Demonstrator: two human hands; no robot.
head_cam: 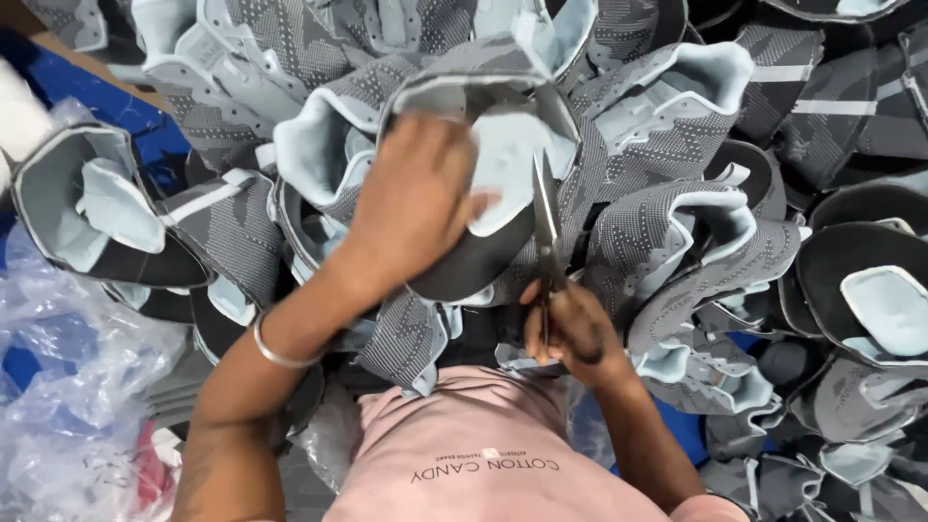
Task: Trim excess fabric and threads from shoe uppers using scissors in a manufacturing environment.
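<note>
A person in a pink shirt (483, 464) is seen from above, working over a large heap of grey knitted shoe uppers (696, 222) with pale blue linings.

The left hand (411, 208) lies palm down on one shoe upper (503, 164) at the middle of the heap, its fingers curled over the upper's dark rim and its grip pressed around the fabric, thumb reaching onto the pale blue lining. A thin silver bangle (275, 350) circles the left wrist, below and to the left of the held upper.

The right hand (575, 333) sits just below the held upper and to its right, its grip closed around the handles of a pair of scissors (546, 227). The blades point upward, away from the person, and lie against the right edge of the held upper's lining. The blades look nearly together, though how far they part cannot be made out.

More uppers of the same kind crowd all round the held one: above it, to its right, and to its left, many showing their open blue insides. Far to the left of the held upper lies crumpled clear plastic wrap (68, 358), with blue material (87, 92) showing above it
</note>
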